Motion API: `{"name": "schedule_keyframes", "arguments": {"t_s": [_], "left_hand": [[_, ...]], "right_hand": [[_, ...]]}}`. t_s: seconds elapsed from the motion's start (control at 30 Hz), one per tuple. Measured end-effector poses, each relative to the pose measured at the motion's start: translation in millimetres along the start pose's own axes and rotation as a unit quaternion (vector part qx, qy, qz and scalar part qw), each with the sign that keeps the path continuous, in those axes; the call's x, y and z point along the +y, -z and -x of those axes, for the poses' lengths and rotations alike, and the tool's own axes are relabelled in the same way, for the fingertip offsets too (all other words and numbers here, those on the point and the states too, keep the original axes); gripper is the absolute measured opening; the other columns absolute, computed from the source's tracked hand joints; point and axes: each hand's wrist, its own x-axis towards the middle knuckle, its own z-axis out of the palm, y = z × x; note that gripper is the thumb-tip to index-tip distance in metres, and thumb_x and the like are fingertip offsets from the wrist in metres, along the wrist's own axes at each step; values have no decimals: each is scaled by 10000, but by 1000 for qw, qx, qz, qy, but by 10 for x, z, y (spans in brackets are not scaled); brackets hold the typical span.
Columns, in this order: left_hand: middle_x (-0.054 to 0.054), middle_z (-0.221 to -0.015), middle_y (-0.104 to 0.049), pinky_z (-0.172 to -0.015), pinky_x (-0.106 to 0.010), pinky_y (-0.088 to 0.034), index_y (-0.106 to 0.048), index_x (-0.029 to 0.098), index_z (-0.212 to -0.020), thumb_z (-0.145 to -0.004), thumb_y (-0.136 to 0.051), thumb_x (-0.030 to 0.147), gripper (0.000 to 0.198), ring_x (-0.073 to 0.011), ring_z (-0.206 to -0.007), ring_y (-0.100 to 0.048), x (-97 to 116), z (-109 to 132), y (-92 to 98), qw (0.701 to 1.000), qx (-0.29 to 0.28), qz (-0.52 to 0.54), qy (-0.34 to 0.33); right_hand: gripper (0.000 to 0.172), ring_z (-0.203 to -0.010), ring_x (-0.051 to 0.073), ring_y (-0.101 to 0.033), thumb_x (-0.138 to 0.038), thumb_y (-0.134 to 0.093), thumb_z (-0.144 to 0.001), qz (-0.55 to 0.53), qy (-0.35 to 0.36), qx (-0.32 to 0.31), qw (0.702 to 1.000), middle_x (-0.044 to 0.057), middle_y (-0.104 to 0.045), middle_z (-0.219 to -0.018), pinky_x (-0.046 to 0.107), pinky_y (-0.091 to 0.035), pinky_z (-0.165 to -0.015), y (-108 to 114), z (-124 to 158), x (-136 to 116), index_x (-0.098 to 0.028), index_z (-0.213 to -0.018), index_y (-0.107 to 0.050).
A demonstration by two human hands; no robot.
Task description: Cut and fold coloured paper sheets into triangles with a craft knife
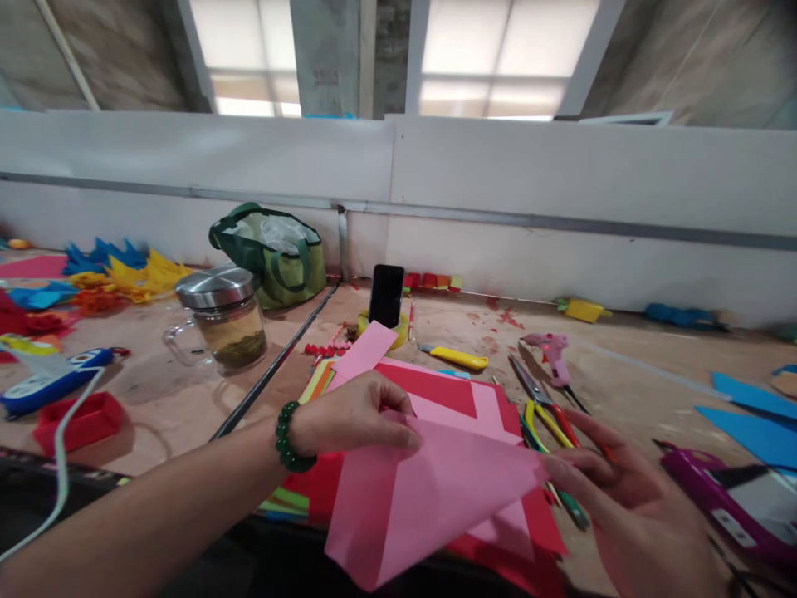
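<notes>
A pink sheet of paper (448,482) is held up over the near edge of the table, creased and partly folded. My left hand (367,419), with a green bead bracelet (291,438) on its wrist, pinches the upper left part between thumb and fingers. At the sheet's right corner, the thumb and forefinger of my right hand (628,507) close on the paper, while its other fingers are spread. Beneath lie red paper (429,389) and more pink pieces. A pink strip (366,353) sticks up behind my left hand.
Scissors (532,386), yellow-handled pliers (548,423) and a pink glue gun (553,353) lie near my right hand. A yellow utility knife (459,358) and a phone (387,295) are behind the papers. A glass mug (233,328) and green bag (290,266) stand left.
</notes>
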Motion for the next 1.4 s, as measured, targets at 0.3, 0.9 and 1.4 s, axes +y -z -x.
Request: {"name": "schedule_keyframes", "arguments": {"t_s": [0.3, 0.9, 1.4], "left_hand": [[13, -618, -645, -552, -195, -413, -642, 134, -646, -666, -719, 258, 147, -96, -568, -553, 1, -30, 78, 999, -16, -43, -5], [51, -457, -469, -484, -224, -268, -552, 153, -493, -578, -665, 200, 148, -100, -505, -407, -351, -964, 413, 927, -74, -367, 20], [-25, -827, -620, -642, -247, -388, -629, 160, -867, -638, -732, 256, 268, -174, -750, -531, -444, -971, 375, 864, -33, -500, -54]], "right_hand": [[644, -607, 165, -645, -336, -863, -553, 26, 5, -17, 1000, -9, -671, -612, 242, -532, -585, -27, -26, 6, -209, -1128, -602], [347, -613, 190, -593, -280, -607, -668, 367, 27, -179, 913, -17, -644, -610, 324, -421, -616, -278, -373, 338, -192, -999, -555], [371, -591, 173, -593, -294, -559, -706, 418, 42, -216, 882, -30, -623, -626, 301, -435, -580, -295, -399, 332, -185, -1060, -567]]}}
